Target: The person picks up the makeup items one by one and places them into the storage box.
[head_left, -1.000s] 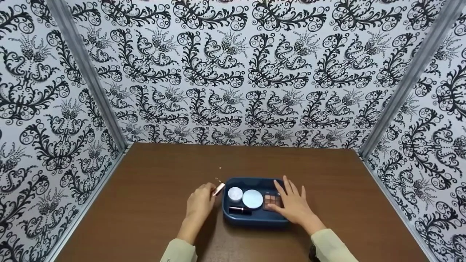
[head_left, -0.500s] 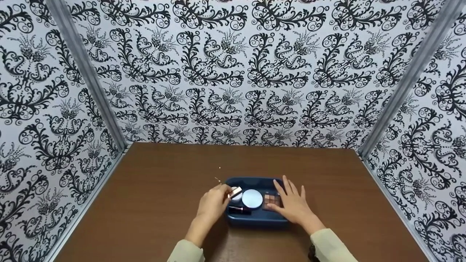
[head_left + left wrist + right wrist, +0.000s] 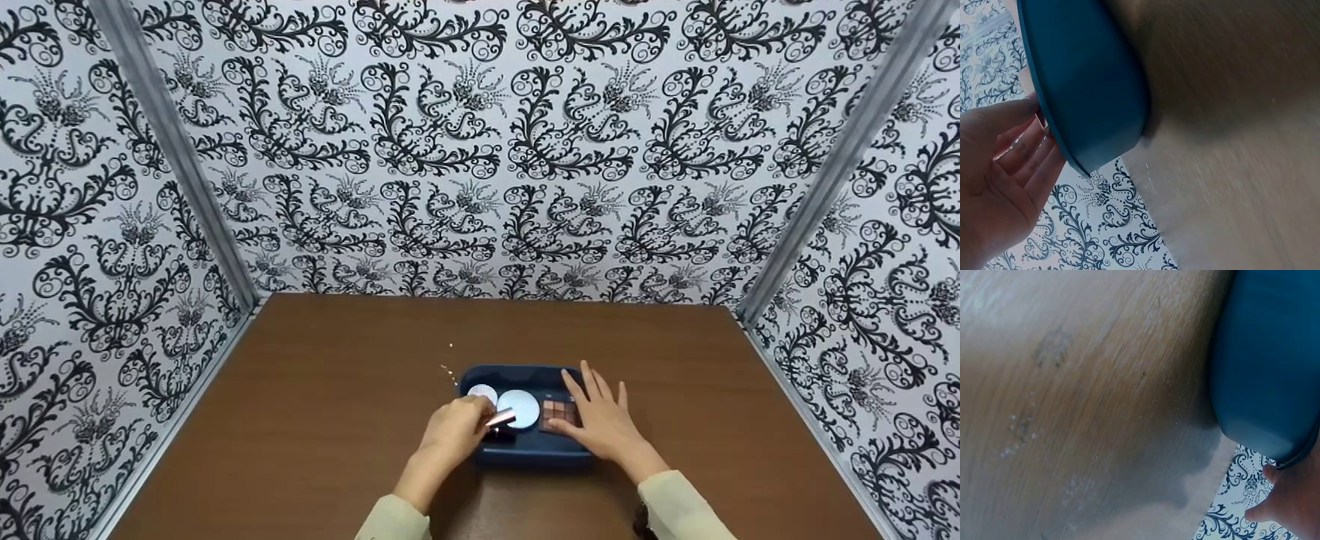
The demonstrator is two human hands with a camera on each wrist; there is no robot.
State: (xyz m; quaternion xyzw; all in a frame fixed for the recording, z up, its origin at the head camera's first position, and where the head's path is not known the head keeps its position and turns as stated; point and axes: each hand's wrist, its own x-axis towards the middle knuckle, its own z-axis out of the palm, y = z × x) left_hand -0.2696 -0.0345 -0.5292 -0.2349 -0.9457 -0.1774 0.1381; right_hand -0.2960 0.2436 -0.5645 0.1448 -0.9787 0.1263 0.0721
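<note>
My left hand (image 3: 454, 429) pinches a small shiny lipstick-like tube (image 3: 502, 417) over the left part of a dark blue box (image 3: 536, 459). Beneath it lies a black tube (image 3: 504, 435), partly covered by the hand. A pale blue round compact (image 3: 519, 409) and a smaller white round jar (image 3: 482, 391) lie inside the box. With fingers spread, my right hand (image 3: 606, 427) rests across the box's right end, partly over an eyeshadow palette (image 3: 555, 411). In the left wrist view the left fingers (image 3: 1013, 115) reach behind the box rim.
The box stands on a brown wooden table (image 3: 337, 360). Patterned black-and-white panels (image 3: 480, 165) with grey corner posts (image 3: 180, 142) enclose it at the back and both sides. Small bright specks (image 3: 450, 370) show on the table behind the left hand.
My left hand has carried the tube rightward from outside the box's left edge, across the white jar, to above the black tube. The right hand has stayed in place.
</note>
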